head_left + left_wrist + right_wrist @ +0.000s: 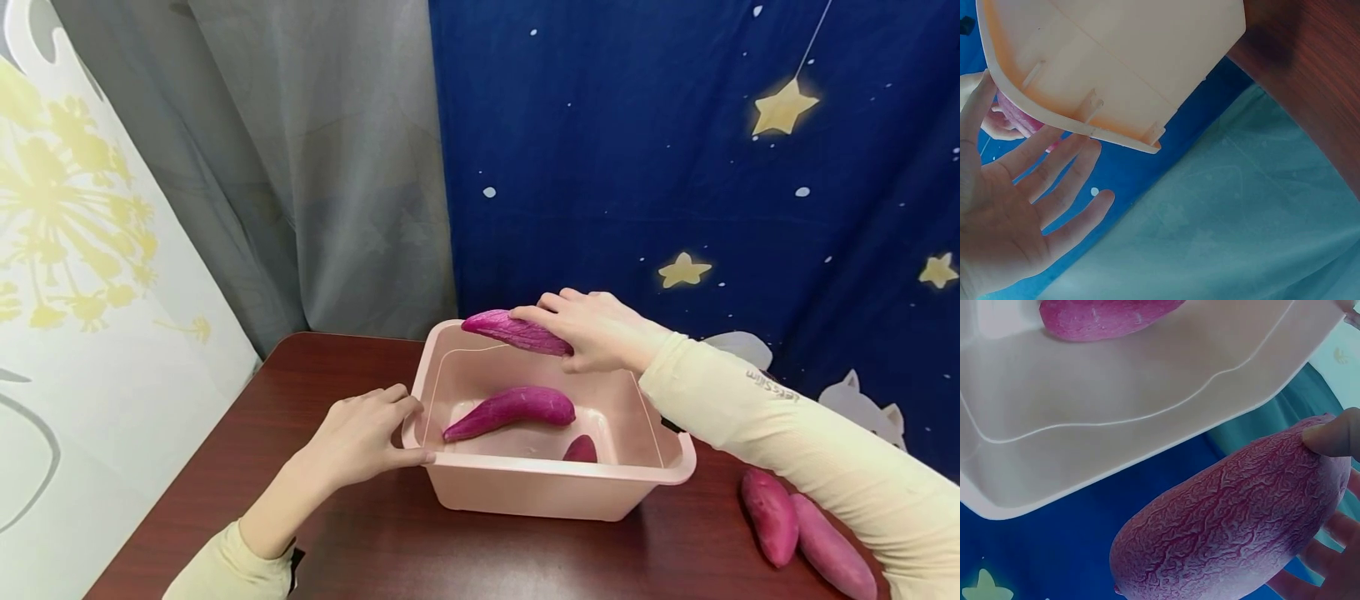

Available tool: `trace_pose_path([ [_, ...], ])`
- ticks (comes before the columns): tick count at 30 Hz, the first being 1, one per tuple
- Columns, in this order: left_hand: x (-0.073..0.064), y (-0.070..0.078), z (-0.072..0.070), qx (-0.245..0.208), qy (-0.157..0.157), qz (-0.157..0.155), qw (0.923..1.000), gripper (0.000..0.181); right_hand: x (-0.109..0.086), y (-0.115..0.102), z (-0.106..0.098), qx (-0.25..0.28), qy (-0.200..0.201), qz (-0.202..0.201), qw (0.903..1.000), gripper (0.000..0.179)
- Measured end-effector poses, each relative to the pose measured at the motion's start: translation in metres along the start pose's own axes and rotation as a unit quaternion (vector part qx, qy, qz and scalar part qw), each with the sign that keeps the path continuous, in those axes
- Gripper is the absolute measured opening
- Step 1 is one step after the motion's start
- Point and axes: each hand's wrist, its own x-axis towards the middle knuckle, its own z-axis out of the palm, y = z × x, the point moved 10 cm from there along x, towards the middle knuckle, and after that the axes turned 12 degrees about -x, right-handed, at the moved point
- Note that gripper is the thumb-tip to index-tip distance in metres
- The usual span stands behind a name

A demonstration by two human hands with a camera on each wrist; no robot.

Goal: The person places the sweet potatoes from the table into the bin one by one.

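Note:
My right hand point(600, 329) grips a wrinkled purple sweet potato point(517, 332) above the far side of a pink plastic basin point(525, 492). In the right wrist view the thumb presses one end of this sweet potato point(1229, 519), with the other fingers behind it. At the basin's near left corner, my left hand point(367, 437) touches the rim, its fingers spread and fairly straight in the left wrist view. Inside the basin lie a long curved sweet potato point(517, 410) and a second sweet potato point(581, 449), partly hidden by the front wall.
Two more sweet potatoes point(771, 517) lie side by side on the brown table point(360, 533), right of the basin and near my right sleeve. A grey curtain point(360, 167) and a blue star-patterned curtain point(600, 150) hang behind. A white patterned panel point(90, 333) stands left.

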Motion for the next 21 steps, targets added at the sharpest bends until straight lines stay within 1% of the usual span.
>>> trace_pose_path([
  [12, 0.0, 0.0, -0.001, 0.003, 0.004, 0.001, 1.0, 0.039, 0.009, -0.014, 0.015, 0.004, -0.012, -0.009, 0.9999, 0.073],
  [21, 0.0, 0.0, 0.0, 0.003, 0.005, 0.004, 1.0, 0.04, 0.012, -0.024, 0.028, 0.025, -0.03, -0.018, 0.9991, 0.069],
])
